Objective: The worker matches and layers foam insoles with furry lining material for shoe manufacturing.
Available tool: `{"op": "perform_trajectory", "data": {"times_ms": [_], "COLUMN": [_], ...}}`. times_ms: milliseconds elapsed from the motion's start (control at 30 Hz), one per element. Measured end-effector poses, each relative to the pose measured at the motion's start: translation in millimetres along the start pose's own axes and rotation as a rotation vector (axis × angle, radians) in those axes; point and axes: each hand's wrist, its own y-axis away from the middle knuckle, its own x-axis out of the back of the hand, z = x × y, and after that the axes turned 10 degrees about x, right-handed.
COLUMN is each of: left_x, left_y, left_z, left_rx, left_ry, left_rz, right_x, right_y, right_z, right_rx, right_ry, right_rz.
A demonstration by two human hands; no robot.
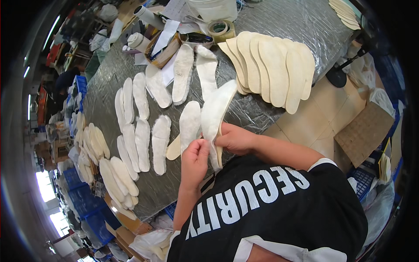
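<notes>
A white insole with a cream underside is held upright and bent in front of my chest. My right hand grips it from the right side, its fingers partly hidden behind. Thumb and fingers of my left hand pinch at its lower left edge. Just beyond the left hand stands a white fleecy insole; whether it is touched cannot be told. A cream insole pokes out beside it on the table. Several white fleecy insoles lie in rows to the left.
A fanned stack of cream insoles lies at the table's right side. At the back are tape rolls, a white bucket and a box of tools. More insole piles line the left edge of the silvery table.
</notes>
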Motion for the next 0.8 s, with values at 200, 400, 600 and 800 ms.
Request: {"op": "perform_trajectory", "data": {"times_ms": [200, 400, 600, 800], "left_x": [10, 15, 16, 12], "left_y": [-1, -8, -13, -8], "left_z": [14, -11, -23, -14], "left_rx": [0.019, 0.077, 0.145, 0.128], "left_ry": [-0.396, -0.171, 0.291, 0.135], "left_rz": [-0.088, -0.153, -0.228, -0.148], "right_x": [-6, -2, 8, 2], "right_y": [3, 3, 2, 5], "right_z": [-5, -14, 7, 2], "right_rx": [-0.006, -0.213, -0.133, -0.084], "right_ry": [0.134, 0.220, -0.030, -0.135], "right_rz": [-0.004, 0.007, 0.024, 0.104]}}
